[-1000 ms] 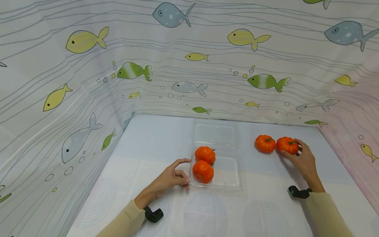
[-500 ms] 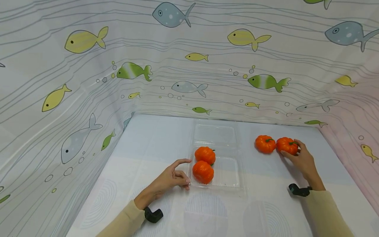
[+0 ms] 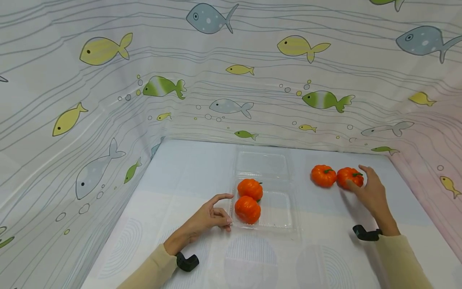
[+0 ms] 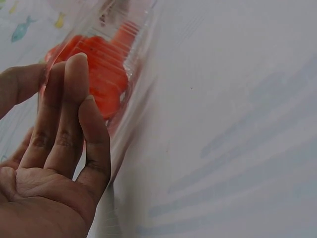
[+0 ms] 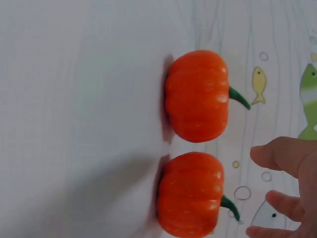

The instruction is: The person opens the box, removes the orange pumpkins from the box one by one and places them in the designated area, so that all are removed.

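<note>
- We see a clear plastic box (image 3: 276,208) on the table, its lid (image 3: 263,162) folded back flat behind it.
- Inside the box, along its left side, we find a rear orange pumpkin (image 3: 249,188) and a front orange pumpkin (image 3: 247,210).
- Our left hand (image 3: 205,220) rests fingertips against the box's left edge, fingers loosely bent.
- Right of the box sit a nearer pumpkin (image 3: 323,176) and a farther pumpkin (image 3: 347,176), side by side.
- Our right hand (image 3: 371,194), beside the pumpkin farther from the box, holds nothing, fingers parted.
</note>
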